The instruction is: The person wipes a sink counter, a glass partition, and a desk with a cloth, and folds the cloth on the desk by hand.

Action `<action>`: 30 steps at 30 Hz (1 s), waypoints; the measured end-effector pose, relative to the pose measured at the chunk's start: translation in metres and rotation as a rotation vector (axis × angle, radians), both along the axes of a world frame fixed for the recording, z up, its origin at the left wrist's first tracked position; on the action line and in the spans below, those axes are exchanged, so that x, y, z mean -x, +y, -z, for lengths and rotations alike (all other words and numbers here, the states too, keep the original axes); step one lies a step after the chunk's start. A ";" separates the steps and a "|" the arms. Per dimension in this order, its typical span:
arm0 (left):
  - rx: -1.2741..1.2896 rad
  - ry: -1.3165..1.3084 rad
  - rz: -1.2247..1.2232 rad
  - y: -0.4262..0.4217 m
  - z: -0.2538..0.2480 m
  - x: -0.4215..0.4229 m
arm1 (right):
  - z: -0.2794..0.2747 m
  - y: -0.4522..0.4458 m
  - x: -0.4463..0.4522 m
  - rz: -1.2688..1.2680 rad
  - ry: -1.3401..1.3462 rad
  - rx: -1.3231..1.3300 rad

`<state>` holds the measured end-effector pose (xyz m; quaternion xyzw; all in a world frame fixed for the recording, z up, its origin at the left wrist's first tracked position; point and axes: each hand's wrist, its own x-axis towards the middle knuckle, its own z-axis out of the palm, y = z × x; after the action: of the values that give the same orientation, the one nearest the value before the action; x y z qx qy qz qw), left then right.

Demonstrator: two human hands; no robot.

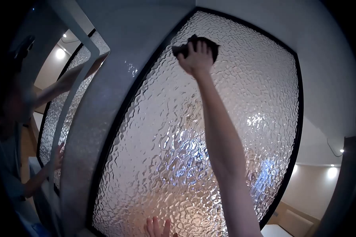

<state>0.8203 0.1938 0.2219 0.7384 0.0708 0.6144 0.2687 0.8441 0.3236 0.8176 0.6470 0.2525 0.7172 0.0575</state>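
Right hand [199, 61] lies flat over a dark cloth [214, 49], high on a textured glass panel [158, 106].
Its fingers stretch over the cloth without visibly wrapping it; the left hand [159, 228], low at the panel, has its fingers slightly apart, glass contact unclear. The right forearm [225, 138] blocks part of the panel; a black frame [300, 98] borders it, a mirror [49, 75] stands left, lit lamps [332, 172] lower right.

Looks dim, with gray shade on the wall [122, 31]. Glows from small round lamps [332, 172] at both sides. Sparkles white and blue on the bumpy glass [146, 130], warm orange lower down. Bends long straight lines. Goes soft and black around the edges.
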 end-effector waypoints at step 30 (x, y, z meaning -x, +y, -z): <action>0.242 0.818 -0.378 -0.014 0.171 0.053 | 0.630 0.018 0.000 -0.159 0.522 0.921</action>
<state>0.7678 0.1800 0.0513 0.8575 0.3756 0.2982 0.1862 0.8438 0.3415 0.1880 0.6906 0.5950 0.3497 0.2163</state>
